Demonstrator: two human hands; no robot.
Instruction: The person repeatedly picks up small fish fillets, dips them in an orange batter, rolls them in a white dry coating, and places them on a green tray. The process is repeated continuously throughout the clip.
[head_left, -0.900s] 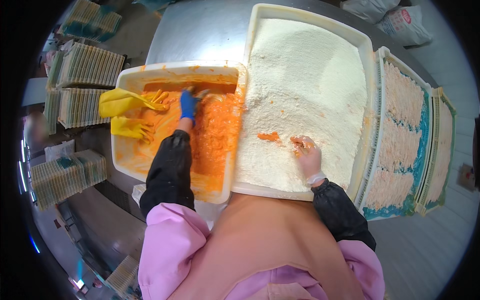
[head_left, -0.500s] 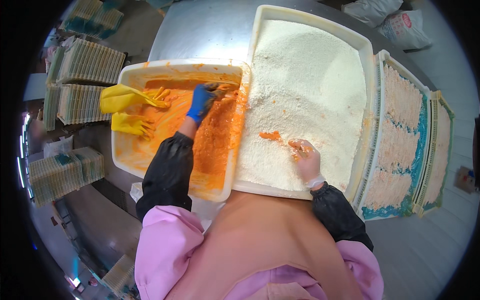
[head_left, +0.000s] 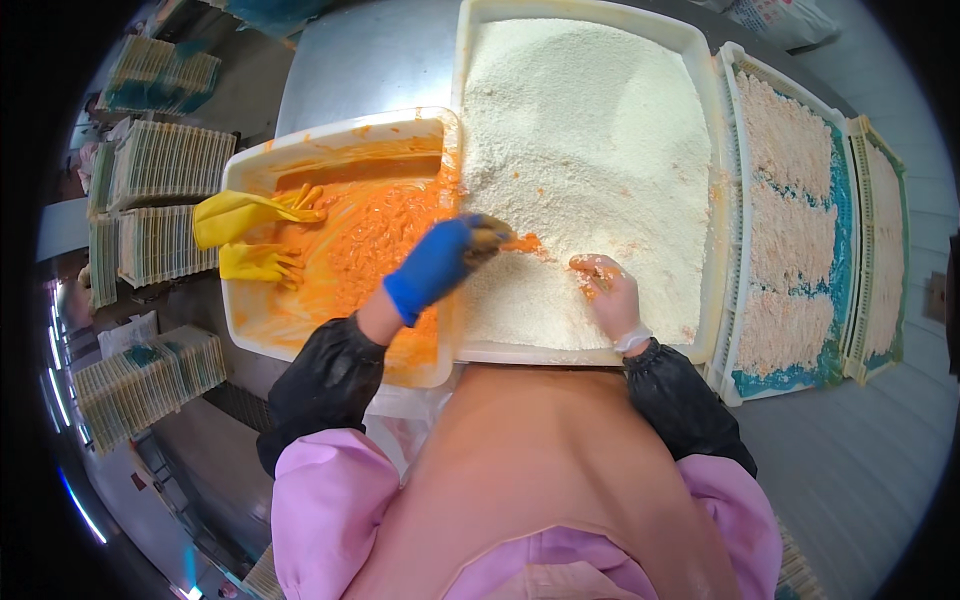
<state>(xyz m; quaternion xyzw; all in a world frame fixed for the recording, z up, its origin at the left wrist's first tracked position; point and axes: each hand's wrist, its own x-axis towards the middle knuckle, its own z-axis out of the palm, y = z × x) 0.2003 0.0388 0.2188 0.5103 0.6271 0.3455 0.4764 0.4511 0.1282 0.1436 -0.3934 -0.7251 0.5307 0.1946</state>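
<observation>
My left hand [head_left: 450,257], in a blue glove with smeared fingers, reaches over the near left of a white tub of pale crumbs [head_left: 600,110]. Its fingers are closed at an orange batter-coated piece [head_left: 524,243] just above or on the crumbs. My right hand [head_left: 612,300], in a thin pale glove, is low over the same crumbs, fingers curled together. Orange batter and crumbs stick to them; what they hold, if anything, is hidden. At left, a second white tub [head_left: 340,125] contains wet orange batter mix [head_left: 375,240].
Two yellow rubber gloves [head_left: 245,218] hang over the batter tub's left rim. Framed trays with crumbed rows [head_left: 790,240] stand to the right. Stacked racks [head_left: 170,175] line the far left. A metal table [head_left: 375,60] and white sacks [head_left: 780,20] lie beyond.
My left hand has gone from the batter tub rightward over the crumbs, to the orange piece. The right hand stays over the crumbs. The view has shifted slightly.
</observation>
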